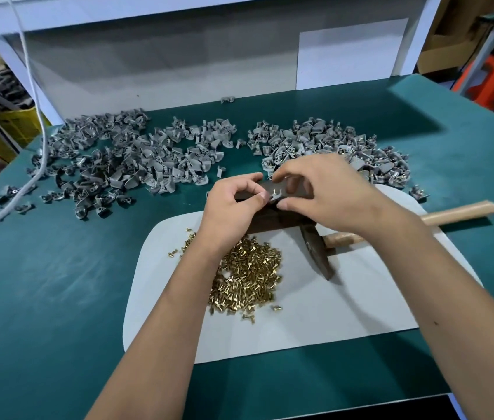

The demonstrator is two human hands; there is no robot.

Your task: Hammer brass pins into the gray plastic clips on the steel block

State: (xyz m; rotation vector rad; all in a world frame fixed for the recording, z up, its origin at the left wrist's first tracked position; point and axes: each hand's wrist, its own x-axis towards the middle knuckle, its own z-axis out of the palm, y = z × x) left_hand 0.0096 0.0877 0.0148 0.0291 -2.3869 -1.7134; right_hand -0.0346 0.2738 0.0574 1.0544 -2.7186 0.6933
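Observation:
A dark steel block stands on a white sheet in the middle of the green table. On top of the block sits a small gray plastic clip with a brass pin standing in it. My left hand pinches the clip from the left with curled fingers. My right hand holds it from the right, thumb and fingers curled around it. A heap of loose brass pins lies on the sheet in front of the block, partly under my left forearm.
A hammer with a wooden handle lies on the sheet to the right of the block. Behind the block, piles of gray clips spread at left and at right. A white cable hangs at far left.

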